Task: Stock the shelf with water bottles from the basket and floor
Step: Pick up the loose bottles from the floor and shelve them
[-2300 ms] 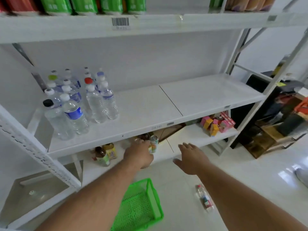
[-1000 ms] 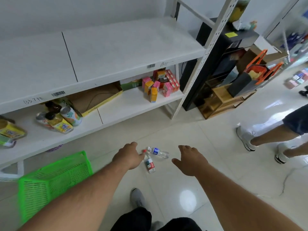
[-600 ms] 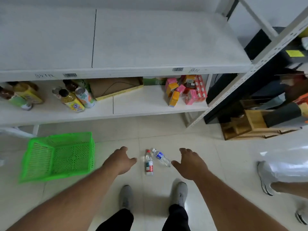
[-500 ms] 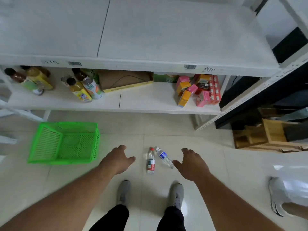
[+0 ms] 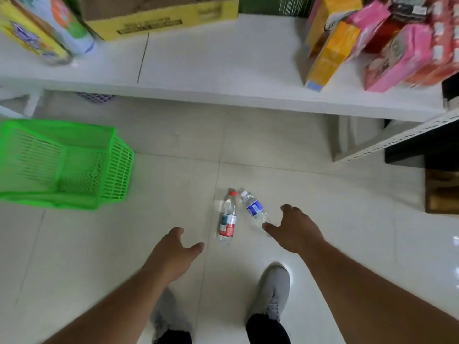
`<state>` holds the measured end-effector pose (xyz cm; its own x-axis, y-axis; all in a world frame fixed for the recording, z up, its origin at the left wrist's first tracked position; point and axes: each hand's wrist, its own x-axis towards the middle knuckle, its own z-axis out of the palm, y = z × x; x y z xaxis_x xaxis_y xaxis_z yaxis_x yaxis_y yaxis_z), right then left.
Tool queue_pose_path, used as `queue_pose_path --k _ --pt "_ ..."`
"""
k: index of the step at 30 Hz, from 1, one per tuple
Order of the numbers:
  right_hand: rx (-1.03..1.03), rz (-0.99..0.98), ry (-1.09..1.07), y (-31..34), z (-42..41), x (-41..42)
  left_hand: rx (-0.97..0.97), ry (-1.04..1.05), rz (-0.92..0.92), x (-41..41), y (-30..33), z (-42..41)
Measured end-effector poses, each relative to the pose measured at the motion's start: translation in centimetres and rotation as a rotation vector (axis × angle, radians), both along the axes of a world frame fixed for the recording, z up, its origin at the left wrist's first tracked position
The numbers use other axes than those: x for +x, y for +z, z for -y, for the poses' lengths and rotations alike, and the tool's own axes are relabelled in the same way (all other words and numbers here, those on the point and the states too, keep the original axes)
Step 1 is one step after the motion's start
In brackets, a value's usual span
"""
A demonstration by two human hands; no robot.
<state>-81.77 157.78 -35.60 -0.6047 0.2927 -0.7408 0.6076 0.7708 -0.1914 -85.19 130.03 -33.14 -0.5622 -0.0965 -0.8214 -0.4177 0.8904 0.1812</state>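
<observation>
Two water bottles lie on the tiled floor, the red-capped bottle (image 5: 227, 218) just beside the blue-labelled bottle (image 5: 254, 207). The left hand (image 5: 171, 256) and right hand (image 5: 295, 229) are spread, nothing held. Each bottle is best gripped mid-body, lest it be rolled away.

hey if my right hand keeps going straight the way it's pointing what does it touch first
Most likely the blue-label bottle lying on the floor: the right hand is open just beside its base, thumb nearest. Height above the floor is hard to judge.
</observation>
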Motion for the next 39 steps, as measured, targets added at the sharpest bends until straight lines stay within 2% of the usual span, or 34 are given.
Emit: queue_pose_path --k 6,12,17,23,27,31,35,39 --pt "-0.01 -0.001 -0.056 -14.1 0.2 -0.9 0.038 0.084 -0.001 1.0 -15.1 -1.2" --pt "0.01 -0.006 -0.008 -25.8 1.2 -2.0 0.08 0.051 -0.039 0.8 -27.5 -4.0" --pt "0.03 -0.014 0.034 -32.1 1.8 -2.7 0.116 0.078 -0.081 0.7 -34.3 -6.5" --pt "0.054 -0.044 0.043 -35.7 1.8 -3.0 0.071 0.1 -0.118 0.9 -38.3 -7.4" --pt "0.05 -0.099 0.016 -35.6 1.5 -2.9 0.093 0.111 -0.122 0.7 -38.6 -6.8" --pt "-0.049 -0.196 -0.13 -32.0 1.8 -3.1 0.194 0.212 -0.087 1.0 -35.5 -5.3" --pt "-0.168 -0.299 -0.254 -23.1 2.8 -4.4 0.267 0.244 -0.145 1.0 -27.1 -2.8" --pt "-0.283 -0.408 -0.3 -9.8 4.4 -7.1 0.329 0.271 -0.223 0.1 -14.5 0.3"
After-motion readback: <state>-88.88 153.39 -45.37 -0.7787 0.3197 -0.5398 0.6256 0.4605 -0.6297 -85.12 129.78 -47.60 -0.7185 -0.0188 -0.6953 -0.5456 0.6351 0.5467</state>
